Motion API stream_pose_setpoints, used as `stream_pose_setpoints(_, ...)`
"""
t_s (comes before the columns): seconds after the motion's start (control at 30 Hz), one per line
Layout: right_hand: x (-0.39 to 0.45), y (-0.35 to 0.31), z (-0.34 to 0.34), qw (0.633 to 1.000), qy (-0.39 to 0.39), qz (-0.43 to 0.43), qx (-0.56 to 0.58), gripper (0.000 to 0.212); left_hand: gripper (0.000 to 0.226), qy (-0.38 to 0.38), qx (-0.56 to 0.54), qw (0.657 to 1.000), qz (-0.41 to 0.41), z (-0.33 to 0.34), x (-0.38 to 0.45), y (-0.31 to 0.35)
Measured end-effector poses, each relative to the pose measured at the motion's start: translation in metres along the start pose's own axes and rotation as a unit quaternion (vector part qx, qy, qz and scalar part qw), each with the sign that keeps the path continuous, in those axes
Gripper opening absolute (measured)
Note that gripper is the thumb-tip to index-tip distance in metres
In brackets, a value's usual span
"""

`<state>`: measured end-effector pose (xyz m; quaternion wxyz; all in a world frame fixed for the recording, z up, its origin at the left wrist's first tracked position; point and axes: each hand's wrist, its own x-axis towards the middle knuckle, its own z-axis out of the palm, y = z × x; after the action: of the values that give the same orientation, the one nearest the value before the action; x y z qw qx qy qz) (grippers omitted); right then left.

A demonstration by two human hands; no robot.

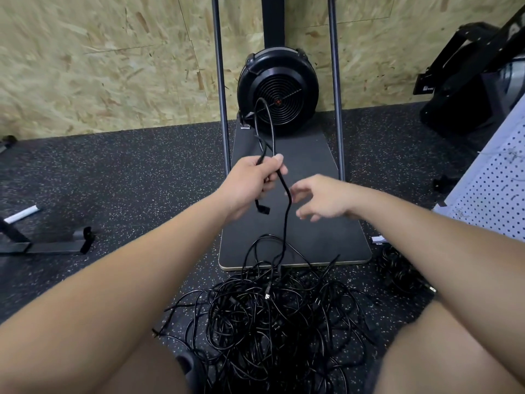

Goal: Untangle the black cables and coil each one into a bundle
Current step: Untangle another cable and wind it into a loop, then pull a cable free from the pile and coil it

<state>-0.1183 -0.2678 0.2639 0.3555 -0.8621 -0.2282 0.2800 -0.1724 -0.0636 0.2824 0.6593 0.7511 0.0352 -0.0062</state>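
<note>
A big tangle of black cables (272,317) lies on the speckled floor between my knees. My left hand (250,180) grips one black cable (287,214) raised above the heap. A loop of that cable stands up above my fist, and its plug end (262,208) hangs below it. The rest of the cable runs down into the tangle. My right hand (321,199) hovers just right of the hanging cable with fingers spread and relaxed, holding nothing. A smaller bunch of black cable (403,274) lies at the right, partly hidden by my right forearm.
A black fan-wheel machine (278,89) on a dark base board (306,228) with two upright poles stands right ahead against a chipboard wall. A black metal frame (42,245) lies at left. A white pegboard (494,189) and black equipment are at right.
</note>
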Motion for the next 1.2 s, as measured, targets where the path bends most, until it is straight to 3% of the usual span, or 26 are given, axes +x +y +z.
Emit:
stream_pose_setpoints(0.1, 0.007, 0.004, 0.018, 0.998, -0.050, -0.029, -0.034, 0.046, 0.031, -0.006, -0.029, 1.000, 0.000, -0.006, 0.002, 0.008)
stream_pose_setpoints(0.27, 0.022, 0.005, 0.031, 0.998, -0.034, -0.055, -0.028, 0.010, 0.032, 0.000, -0.065, 0.998, -0.004, -0.016, 0.003, 0.006)
stream_pose_setpoints(0.4, 0.019, -0.001, 0.016, 0.994, -0.025, -0.030, 0.102, 0.020, 0.051, 0.020, -0.092, 0.995, -0.011, -0.031, 0.007, -0.003)
stream_pose_setpoints(0.53, 0.013, -0.015, -0.007, 0.965, 0.127, -0.056, 0.222, 0.022, 0.081, 0.015, -0.068, 0.996, -0.063, -0.039, 0.007, -0.013)
stream_pose_setpoints(0.63, 0.010, -0.032, -0.026, 0.918, 0.251, -0.105, 0.289, 0.023, 0.058, -0.018, 0.018, 0.998, -0.059, -0.034, -0.001, -0.025)
stream_pose_setpoints(0.73, 0.007, -0.045, -0.032, 0.891, 0.268, -0.143, 0.338, 0.021, 0.039, -0.076, 0.082, 0.992, -0.050, -0.020, -0.006, -0.039)
stream_pose_setpoints(0.87, 0.011, -0.048, -0.025, 0.890, 0.273, -0.141, 0.338, 0.026, 0.015, -0.079, 0.098, 0.992, -0.028, 0.002, -0.007, -0.047)
stream_pose_setpoints(1.03, 0.014, -0.031, -0.025, 0.917, 0.264, -0.080, 0.287, 0.029, 0.040, -0.048, 0.082, 0.995, -0.033, 0.000, 0.003, -0.050)
stream_pose_setpoints(1.2, 0.021, -0.015, -0.022, 0.953, 0.269, 0.025, 0.137, 0.038, 0.041, -0.007, 0.058, 0.998, -0.022, -0.001, 0.010, -0.043)
